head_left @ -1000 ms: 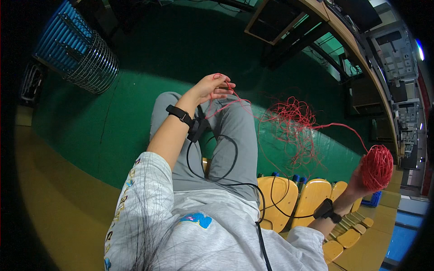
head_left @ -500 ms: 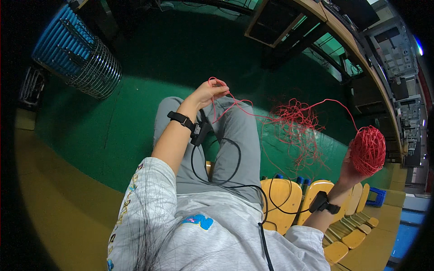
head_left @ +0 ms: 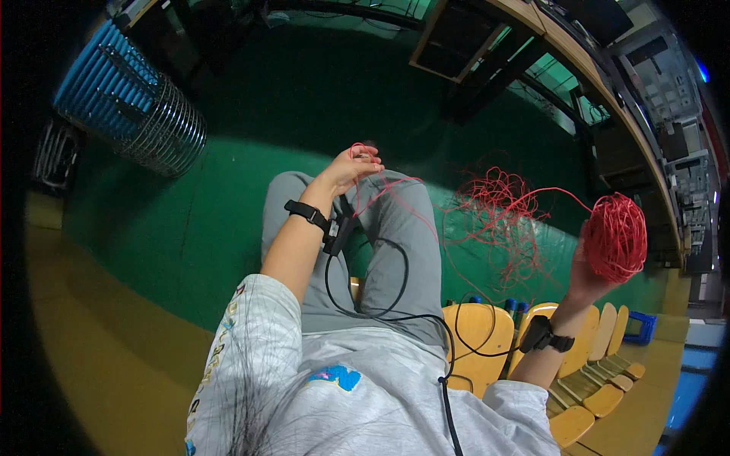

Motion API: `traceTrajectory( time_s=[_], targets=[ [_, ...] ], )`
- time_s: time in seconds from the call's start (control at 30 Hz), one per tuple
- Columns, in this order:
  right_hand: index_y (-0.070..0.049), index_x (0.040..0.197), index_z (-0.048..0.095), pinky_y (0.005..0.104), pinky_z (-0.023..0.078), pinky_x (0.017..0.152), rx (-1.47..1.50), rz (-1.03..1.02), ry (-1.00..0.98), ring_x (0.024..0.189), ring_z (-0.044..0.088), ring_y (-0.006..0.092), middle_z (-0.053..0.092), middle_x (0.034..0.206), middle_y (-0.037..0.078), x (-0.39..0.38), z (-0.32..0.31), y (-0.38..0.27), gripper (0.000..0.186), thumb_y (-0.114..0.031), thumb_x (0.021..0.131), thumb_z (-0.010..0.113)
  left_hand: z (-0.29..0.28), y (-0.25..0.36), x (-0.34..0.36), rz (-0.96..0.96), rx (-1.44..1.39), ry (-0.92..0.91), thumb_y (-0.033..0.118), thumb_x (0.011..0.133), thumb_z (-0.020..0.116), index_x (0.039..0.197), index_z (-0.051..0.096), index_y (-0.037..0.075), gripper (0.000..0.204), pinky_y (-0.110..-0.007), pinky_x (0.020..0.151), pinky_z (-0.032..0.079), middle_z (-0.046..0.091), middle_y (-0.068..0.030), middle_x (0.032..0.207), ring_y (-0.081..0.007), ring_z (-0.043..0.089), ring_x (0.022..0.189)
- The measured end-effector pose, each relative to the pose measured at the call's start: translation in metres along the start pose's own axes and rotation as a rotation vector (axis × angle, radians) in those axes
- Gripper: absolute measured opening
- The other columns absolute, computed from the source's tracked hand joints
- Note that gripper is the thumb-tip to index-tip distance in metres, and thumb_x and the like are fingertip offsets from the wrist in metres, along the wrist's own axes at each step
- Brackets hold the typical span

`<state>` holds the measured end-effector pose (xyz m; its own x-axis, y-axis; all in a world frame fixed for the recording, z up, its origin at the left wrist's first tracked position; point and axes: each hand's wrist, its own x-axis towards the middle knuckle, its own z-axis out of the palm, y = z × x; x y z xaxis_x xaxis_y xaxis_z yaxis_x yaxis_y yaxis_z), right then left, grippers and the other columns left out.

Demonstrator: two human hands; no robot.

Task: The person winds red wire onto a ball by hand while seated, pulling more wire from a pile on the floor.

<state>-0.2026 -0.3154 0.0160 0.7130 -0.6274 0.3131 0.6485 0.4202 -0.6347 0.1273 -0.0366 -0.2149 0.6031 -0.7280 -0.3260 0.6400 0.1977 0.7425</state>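
My left hand [head_left: 351,170] is above my knees, its fingers curled round a thin red cord [head_left: 370,202] that loops over them and hangs below. My right hand [head_left: 585,275], out to the right, grips a large wound ball of red cord [head_left: 617,237] from beneath and behind; the ball hides most of its fingers. A loose tangle of the same cord [head_left: 498,199] lies between the hands, over the green floor. One strand runs from that tangle up to the ball, and another leads across my right knee toward the left hand.
Black straps with small devices are on both wrists, and a black cable [head_left: 405,267] crosses my lap. Yellow chairs [head_left: 475,342] stand at my right. Stacked blue stools [head_left: 103,83] with metal legs are far left. A long wooden bench [head_left: 582,57] curves along the far right.
My left hand has dipped slightly and its fingers have loosened a little around the cord. The right hand has raised the ball slightly, and the strand beside it sags lower.
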Motion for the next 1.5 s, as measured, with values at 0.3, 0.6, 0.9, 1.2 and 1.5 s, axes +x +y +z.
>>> traceTrajectory(
  time_s=[0.3, 0.6, 0.9, 1.2, 1.5],
  targets=[
    [-0.014, 0.136, 0.036, 0.0521, 0.033, 0.103, 0.065, 0.092, -0.085, 0.127, 0.037, 0.0324, 0.038, 0.139, 0.011, 0.009, 0.016, 0.036, 0.065, -0.054, 0.087, 0.045, -0.016, -0.011, 0.016, 0.132, 0.487, 0.218, 0.001, 0.062, 0.075, 0.108, 0.051, 0.005, 0.052, -0.033, 0.074, 0.053, 0.054, -0.01, 0.099, -0.0228, 0.058, 0.092],
    [-0.01, 0.134, 0.038, 0.0484, 0.035, 0.103, -0.307, 0.09, 0.03, 0.124, 0.041, 0.0303, 0.041, 0.137, 0.011, 0.015, 0.028, 0.064, 0.055, -0.046, 0.092, 0.037, 0.091, 0.018, 0.007, 0.548, 0.776, 0.022, 0.029, 0.09, 0.054, 0.105, 0.062, 0.006, 0.029, -0.03, 0.088, 0.042, 0.057, -0.0102, 0.109, -0.0208, 0.055, 0.101],
    [-0.01, 0.133, 0.039, 0.0458, 0.037, 0.101, 0.037, 0.302, -0.063, 0.121, 0.045, 0.0265, 0.046, 0.133, 0.01, 0.007, 0.038, 0.092, 0.059, -0.044, 0.087, 0.052, 0.178, 0.032, -0.016, 0.346, 0.822, -0.584, 0.025, 0.085, 0.063, 0.123, 0.048, 0.004, 0.046, -0.033, 0.09, 0.043, 0.058, -0.0108, 0.11, -0.0198, 0.053, 0.108],
    [-0.011, 0.131, 0.042, 0.0434, 0.037, 0.101, 0.213, 0.463, -0.111, 0.119, 0.048, 0.0235, 0.048, 0.131, 0.008, -0.001, 0.044, 0.105, 0.059, -0.045, 0.086, 0.054, 0.198, 0.014, -0.01, 0.675, 0.876, -0.48, 0.01, 0.07, 0.072, 0.12, 0.05, 0.004, 0.055, -0.035, 0.098, 0.037, 0.049, -0.0157, 0.126, -0.026, 0.045, 0.117],
    [-0.009, 0.131, 0.041, 0.0436, 0.042, 0.098, 0.114, 0.551, -0.069, 0.116, 0.051, 0.0253, 0.049, 0.13, 0.01, -0.019, 0.034, 0.105, 0.06, -0.044, 0.085, 0.056, 0.192, 0.045, -0.007, 0.43, 0.656, -0.466, 0.014, 0.092, 0.05, 0.094, 0.062, 0.0, 0.018, -0.021, 0.066, 0.044, 0.06, -0.0017, 0.08, -0.0068, 0.053, 0.073]
  ],
)
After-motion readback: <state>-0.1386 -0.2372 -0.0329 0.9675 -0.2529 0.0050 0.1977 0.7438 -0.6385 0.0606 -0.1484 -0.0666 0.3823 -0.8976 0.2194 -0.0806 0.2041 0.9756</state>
